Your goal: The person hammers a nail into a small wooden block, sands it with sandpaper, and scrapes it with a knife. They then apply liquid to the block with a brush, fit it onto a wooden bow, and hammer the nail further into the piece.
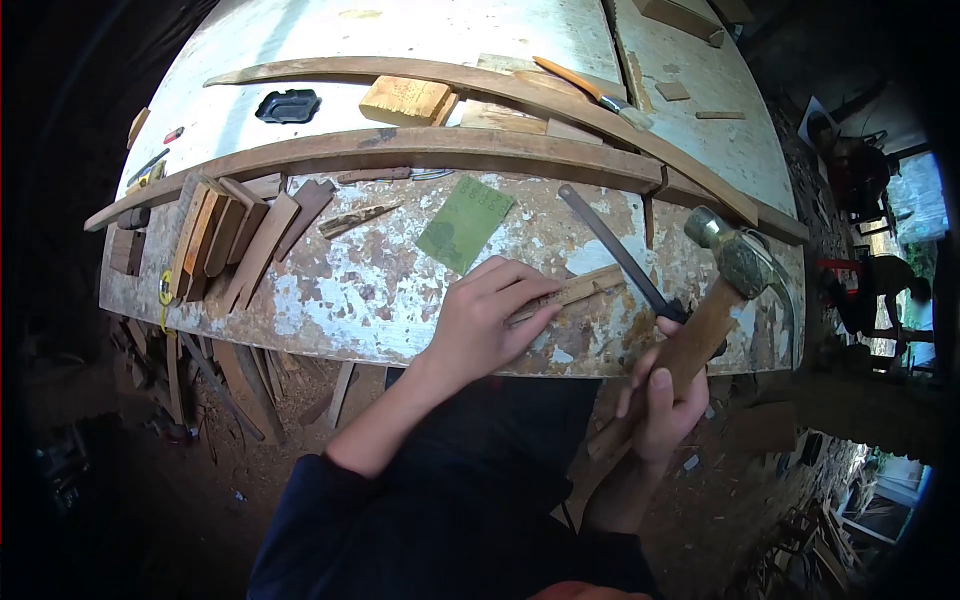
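My right hand (665, 405) is closed round the wooden handle of a claw hammer (705, 330). The hammer's metal head is raised at the upper right, over the bench's front edge. With thumb and fingers, my left hand (492, 312) grips a narrow strip of wood (585, 287) lying on the worn bench (340, 310); its near end is hidden by the fingers. A flat metal file-like tool (608, 240) with a black handle lies just beyond, its handle end close to the hammer. A green sheet of sandpaper (465, 224) rests beyond my left hand.
Two long curved wooden pieces (400, 145) cross the bench. Several wooden wedges (215, 235) stand at the left. Farther back are a wood block (405, 100), a black tray (288, 106) and a paintbrush (595, 90). A person (890, 290) is at the far right.
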Action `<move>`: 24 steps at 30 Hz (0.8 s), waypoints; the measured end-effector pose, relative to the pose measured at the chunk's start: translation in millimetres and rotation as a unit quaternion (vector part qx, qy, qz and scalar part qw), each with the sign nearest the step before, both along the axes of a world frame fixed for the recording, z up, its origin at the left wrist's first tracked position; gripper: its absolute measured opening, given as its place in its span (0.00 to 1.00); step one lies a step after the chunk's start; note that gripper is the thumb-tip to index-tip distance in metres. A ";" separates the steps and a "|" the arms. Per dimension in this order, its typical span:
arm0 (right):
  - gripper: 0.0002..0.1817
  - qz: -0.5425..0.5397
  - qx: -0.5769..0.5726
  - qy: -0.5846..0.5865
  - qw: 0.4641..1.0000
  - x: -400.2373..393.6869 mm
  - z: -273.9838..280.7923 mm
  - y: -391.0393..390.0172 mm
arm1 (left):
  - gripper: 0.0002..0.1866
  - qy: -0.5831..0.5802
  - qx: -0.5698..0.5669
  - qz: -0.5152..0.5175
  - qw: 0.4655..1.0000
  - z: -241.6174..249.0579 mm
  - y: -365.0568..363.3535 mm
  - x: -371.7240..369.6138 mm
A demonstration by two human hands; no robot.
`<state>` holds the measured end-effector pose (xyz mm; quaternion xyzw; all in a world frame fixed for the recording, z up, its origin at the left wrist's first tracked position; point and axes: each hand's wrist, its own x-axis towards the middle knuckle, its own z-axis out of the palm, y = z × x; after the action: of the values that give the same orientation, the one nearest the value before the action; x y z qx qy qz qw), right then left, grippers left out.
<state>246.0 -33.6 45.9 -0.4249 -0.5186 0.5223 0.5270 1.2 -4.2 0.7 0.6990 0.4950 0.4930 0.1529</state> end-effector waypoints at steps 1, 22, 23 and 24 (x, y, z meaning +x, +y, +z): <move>0.31 0.000 0.012 0.005 1.000 0.0 -6.5 17.2 | 0.15 -0.001 -0.001 -0.002 1.000 -0.2 -0.2 0.8; 0.21 0.033 -0.119 0.003 0.992 -10.6 -28.7 73.3 | 0.15 -0.026 -0.062 -0.005 0.998 2.9 0.6 1.6; 0.21 0.032 -0.119 -0.001 0.992 -10.9 -27.8 73.4 | 0.15 -0.040 -0.066 0.006 0.997 4.7 1.2 3.1; 0.21 0.031 -0.120 -0.004 0.992 -11.1 -27.9 72.5 | 0.16 -0.039 -0.066 -0.003 0.997 3.3 1.5 2.7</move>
<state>234.9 38.8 18.0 -0.4706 -0.4671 0.5956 0.4535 4.0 -2.7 3.9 0.6691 0.5180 0.4856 0.2194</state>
